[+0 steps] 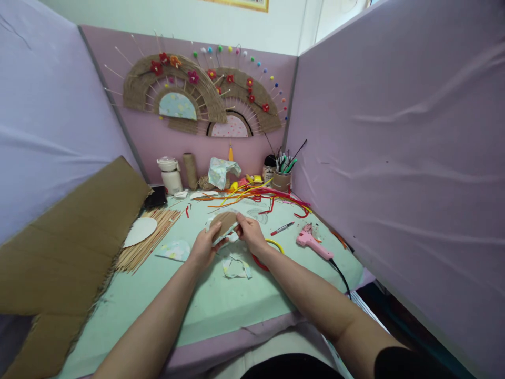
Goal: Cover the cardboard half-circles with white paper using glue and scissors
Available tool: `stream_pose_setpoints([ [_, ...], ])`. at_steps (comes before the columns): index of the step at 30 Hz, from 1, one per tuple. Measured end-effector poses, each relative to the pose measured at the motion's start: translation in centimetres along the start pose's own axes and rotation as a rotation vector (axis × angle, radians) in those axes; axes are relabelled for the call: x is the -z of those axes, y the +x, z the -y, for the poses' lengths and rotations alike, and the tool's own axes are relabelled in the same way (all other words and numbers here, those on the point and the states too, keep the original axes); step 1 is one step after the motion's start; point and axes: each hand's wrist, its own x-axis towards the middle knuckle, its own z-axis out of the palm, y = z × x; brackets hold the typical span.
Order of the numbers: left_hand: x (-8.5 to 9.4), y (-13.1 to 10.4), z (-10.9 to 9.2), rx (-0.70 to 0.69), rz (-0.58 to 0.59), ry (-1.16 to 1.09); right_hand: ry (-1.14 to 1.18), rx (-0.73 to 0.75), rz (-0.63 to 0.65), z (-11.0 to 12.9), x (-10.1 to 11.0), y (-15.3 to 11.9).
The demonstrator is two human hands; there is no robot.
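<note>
Between my two hands is a half-round piece of cardboard [224, 222], brown on the face toward me, with a pale strip along its lower edge. My left hand [205, 246] grips its left end, thumb on top. My right hand [249, 232] pinches the right end near the edge. Below them lie patterned fabric scraps [236, 267]. A half-round patterned fabric piece [174, 250] rests left of my left hand. Partly under my right forearm are scissors with red and yellow handles [276, 245]; their blades are hidden.
A pink glue gun [314, 243] with a black cord and a pen [282, 228] lie at right. Left are wooden sticks [168, 223], a white oval [140, 232] and a large cardboard sheet [67, 247]. Colourful pipe cleaners [252, 195], a white bottle [170, 176] and a tool cup [281, 181] stand behind.
</note>
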Motion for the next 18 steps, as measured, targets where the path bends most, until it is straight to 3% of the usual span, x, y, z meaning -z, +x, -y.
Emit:
stream_pose_setpoints([
  [5,0.2,0.0,-1.0,0.097,0.063,-0.119,-0.053,-0.061,0.040,1.6,1.3,0.1],
  [8,0.6,0.2,-1.5,0.102,0.010,-0.230,-0.171,0.001,-0.003,2.7,3.5,-0.7],
  [12,1.1,0.7,-2.0,0.073,-0.073,-0.329,-0.818,0.117,0.107,3.6,6.8,-3.3],
  [15,1.3,0.8,-2.0,0.076,-0.082,-0.345,-1.242,0.032,0.153,4.0,7.8,-5.1],
  [18,1.3,0.8,-2.0,0.105,-0.069,-0.338,-1.414,-0.060,0.177,4.1,7.6,-5.6],
])
